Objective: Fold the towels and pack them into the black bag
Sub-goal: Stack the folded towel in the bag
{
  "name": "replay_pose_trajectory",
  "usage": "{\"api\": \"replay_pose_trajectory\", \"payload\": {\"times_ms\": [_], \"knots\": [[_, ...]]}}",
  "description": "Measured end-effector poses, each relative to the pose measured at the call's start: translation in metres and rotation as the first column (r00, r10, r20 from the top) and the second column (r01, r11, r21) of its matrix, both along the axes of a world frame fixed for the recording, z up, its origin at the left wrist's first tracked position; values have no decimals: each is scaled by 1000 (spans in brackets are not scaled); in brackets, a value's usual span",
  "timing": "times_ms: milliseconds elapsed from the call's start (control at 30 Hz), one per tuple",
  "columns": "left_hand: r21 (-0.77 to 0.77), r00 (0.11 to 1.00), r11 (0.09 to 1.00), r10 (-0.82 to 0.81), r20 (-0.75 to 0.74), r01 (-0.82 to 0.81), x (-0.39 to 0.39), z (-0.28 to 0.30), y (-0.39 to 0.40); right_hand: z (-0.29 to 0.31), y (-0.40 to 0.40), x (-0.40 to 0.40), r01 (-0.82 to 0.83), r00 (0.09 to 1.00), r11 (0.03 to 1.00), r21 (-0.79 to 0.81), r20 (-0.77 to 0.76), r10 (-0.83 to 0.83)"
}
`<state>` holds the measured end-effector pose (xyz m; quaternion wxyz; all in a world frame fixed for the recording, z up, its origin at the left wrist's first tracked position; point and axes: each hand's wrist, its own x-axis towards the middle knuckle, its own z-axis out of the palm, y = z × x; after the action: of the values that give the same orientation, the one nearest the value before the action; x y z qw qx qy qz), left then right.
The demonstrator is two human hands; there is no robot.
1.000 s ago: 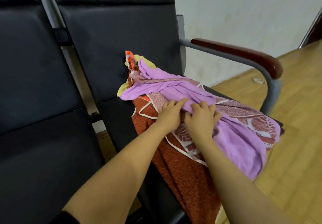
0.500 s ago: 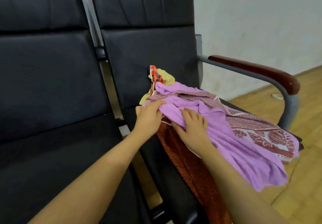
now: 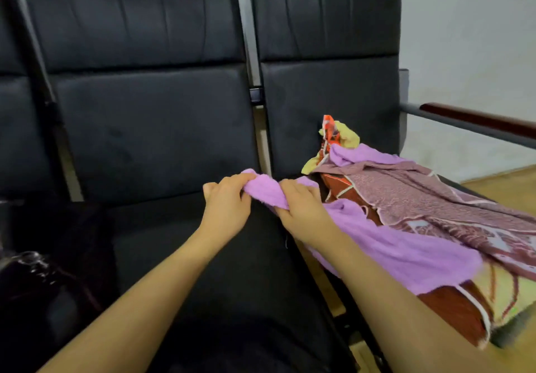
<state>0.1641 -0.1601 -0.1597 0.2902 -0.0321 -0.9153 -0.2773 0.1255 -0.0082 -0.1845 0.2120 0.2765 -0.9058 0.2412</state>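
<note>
A dark bag sits on the far-left seat. The left hand and right hand both pinch the purple towel over the middle black seat. More towels are piled on the right seat.

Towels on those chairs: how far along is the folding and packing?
Nothing looks folded yet. Both hands, left hand and right hand, grip the purple towel, drawing it off the heap of towels. Left: folding it and the others, then packing them into the dark bag at the left.
</note>
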Motion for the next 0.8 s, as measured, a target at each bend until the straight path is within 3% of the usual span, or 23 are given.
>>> {"api": "replay_pose_trajectory", "payload": {"times_ms": [167, 233, 300, 400, 467, 533, 633, 800], "knots": [[-5, 990, 994, 105, 98, -105, 37, -4, -56, -7, -52, 21, -203, 976, 971, 130, 103, 190], [77, 975, 982, 157, 160, -171, 49, -12, -70, -9, -64, 25, -301, 938, 944, 134, 222, 267], [216, 960, 948, 187, 210, -232, 56, -21, -78, -13, -70, 25, -305, 906, 942, 138, 348, 242], [264, 947, 923, 219, 237, -280, 56, -34, -86, -19, -74, 22, -157, 956, 936, 316, 285, 65], [208, 940, 937, 224, 257, -280, 56, -39, -89, -26, -74, 20, 20, 969, 904, 428, 213, -122], [42, 917, 957, 261, 303, -287, 55, -46, -90, -35, -73, 18, 106, 949, 829, 550, 194, -250], [-242, 872, 928, 355, 338, -284, 53, -53, -90, -50, -73, 12, 38, 887, 767, 640, 332, -320], [-392, 840, 871, 434, 326, -297, 46, -62, -96, -71, -84, -6, -84, 869, 768, 635, 423, -255]]}}
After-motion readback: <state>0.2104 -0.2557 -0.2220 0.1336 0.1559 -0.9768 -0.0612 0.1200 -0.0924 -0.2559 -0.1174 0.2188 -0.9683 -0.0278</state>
